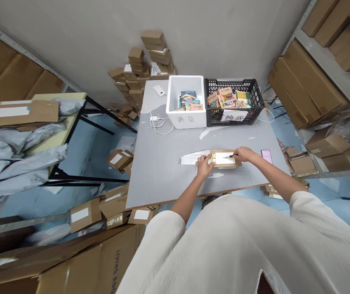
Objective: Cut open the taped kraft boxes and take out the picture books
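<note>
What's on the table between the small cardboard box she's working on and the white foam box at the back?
In the head view, the grey table is mostly bare between the small cardboard box and the white foam box; only a pale scrap, maybe tape or paper, lies there.

Too small to read: label on small box (pixel 225 158), handwriting on white bin (pixel 186 102) and black crate (pixel 234 101). Table's (pixel 162 163) near edge hidden by torso.

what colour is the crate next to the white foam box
Black, a lattice-walled crate, clearest in the head view.
</note>
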### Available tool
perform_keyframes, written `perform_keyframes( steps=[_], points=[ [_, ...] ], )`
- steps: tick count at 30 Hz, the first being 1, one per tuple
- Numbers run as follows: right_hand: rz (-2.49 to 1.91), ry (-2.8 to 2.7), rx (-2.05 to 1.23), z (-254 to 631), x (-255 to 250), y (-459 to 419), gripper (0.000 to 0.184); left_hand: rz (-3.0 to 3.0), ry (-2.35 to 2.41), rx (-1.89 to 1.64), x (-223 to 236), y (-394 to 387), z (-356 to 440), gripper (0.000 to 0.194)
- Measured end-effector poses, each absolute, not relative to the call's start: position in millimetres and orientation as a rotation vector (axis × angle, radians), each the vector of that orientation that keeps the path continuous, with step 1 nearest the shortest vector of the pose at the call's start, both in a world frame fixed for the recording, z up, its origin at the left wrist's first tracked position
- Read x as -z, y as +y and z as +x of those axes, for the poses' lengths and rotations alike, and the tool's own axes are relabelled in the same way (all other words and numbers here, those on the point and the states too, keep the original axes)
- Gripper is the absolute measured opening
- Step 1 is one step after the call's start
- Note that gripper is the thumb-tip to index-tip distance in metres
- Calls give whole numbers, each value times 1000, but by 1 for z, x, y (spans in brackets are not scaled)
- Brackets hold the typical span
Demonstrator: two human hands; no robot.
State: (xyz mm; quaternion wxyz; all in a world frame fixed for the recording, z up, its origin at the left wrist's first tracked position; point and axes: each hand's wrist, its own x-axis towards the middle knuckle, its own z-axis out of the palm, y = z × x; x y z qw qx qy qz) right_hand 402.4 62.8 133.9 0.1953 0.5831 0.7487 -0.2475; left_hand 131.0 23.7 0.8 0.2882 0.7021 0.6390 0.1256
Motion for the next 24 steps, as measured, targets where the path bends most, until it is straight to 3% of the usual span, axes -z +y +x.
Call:
perform_keyframes(
  steps=[17, 24],
  points=[
    [1989, 1964, 724, 541, -141, 33, 30, 1975, 1774, -236, -15, 22, 135, 57],
    [2337, 1844, 1388, 532, -99, -21, 34, 2268, 1416, -199, -21, 22, 185, 56]
  ],
)
